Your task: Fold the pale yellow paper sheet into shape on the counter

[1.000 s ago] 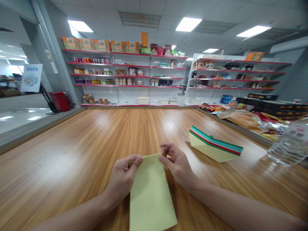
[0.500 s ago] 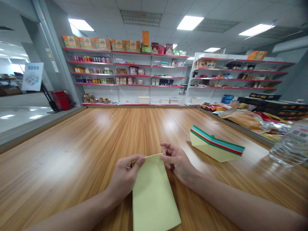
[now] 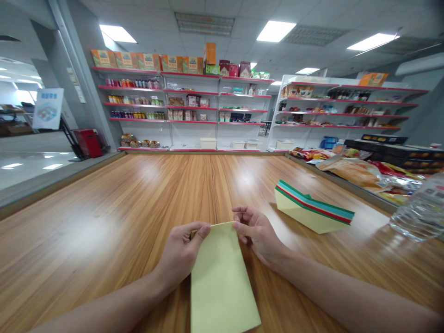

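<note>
A pale yellow, rectangular paper piece (image 3: pixel 224 277) lies at the near middle of the scene, directly in front of the person. Its long axis runs from the person's side straight away toward the shelves, one short edge pointing forward and the other near the bottom of the view; its right long edge slants outward as it comes nearer.

The left hand (image 3: pixel 182 249) pinches the far left corner between thumb and bent fingers. The right hand (image 3: pixel 258 238) has thumb and fingertips closed on the far right corner, the other fingers loosely curled — so both hands grip the same short edge.

The surface beneath is a brown wood-grain tabletop (image 3: pixel 114 217) with a seam running away down its middle and glossy patches of reflected light. To the right, well apart from the hands, stands a pale yellow paper boat (image 3: pixel 301 217) with green, blue, white and red stripes along its top, its length slanting nearer toward the right. Beyond it is a clear plastic bottle (image 3: pixel 416 217), near colourful snack packets (image 3: pixel 354 171) and stacked black boxes (image 3: pixel 398 152).

Across the room, white shelves with red edges (image 3: pixel 187 135) carry bottles and orange cartons (image 3: pixel 149 61) — under bright rectangular ceiling lights (image 3: pixel 276 31).
</note>
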Motion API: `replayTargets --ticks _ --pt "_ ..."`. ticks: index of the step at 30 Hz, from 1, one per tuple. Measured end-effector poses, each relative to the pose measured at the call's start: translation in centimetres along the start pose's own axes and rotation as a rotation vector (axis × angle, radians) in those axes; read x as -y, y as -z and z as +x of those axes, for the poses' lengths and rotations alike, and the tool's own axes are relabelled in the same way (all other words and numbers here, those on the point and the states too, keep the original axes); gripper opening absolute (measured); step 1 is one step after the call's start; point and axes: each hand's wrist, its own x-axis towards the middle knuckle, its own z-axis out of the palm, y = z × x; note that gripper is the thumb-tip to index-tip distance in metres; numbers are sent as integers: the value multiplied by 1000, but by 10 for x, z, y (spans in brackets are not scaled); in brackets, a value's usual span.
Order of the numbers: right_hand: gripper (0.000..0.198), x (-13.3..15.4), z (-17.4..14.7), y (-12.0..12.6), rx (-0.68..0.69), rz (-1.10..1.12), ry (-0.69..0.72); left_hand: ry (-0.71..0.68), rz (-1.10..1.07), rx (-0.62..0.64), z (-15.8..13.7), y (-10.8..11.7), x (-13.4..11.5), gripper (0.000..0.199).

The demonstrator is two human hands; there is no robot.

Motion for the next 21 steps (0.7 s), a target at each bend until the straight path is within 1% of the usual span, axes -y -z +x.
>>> replayTargets --ticks 7,9,13,15,17,21 --pt "28 -1 1 1 -21 -58 22 1 13 -10 0 0 -1 33" --pt "24 1 1 2 -40 -144 71 26 -6 9 0 0 -1 34" --pt "13 7 -2 2 -80 -367 218 65 -46 24 2 2 0 38" --pt "12 7 -5 1 -100 -419 237 70 -52 9 3 2 1 38" --pt "16 7 -6 0 -87 -425 212 79 -69 -12 4 2 2 38" --pt "19 5 -6 -2 99 -392 35 115 -144 -22 5 2 3 41"
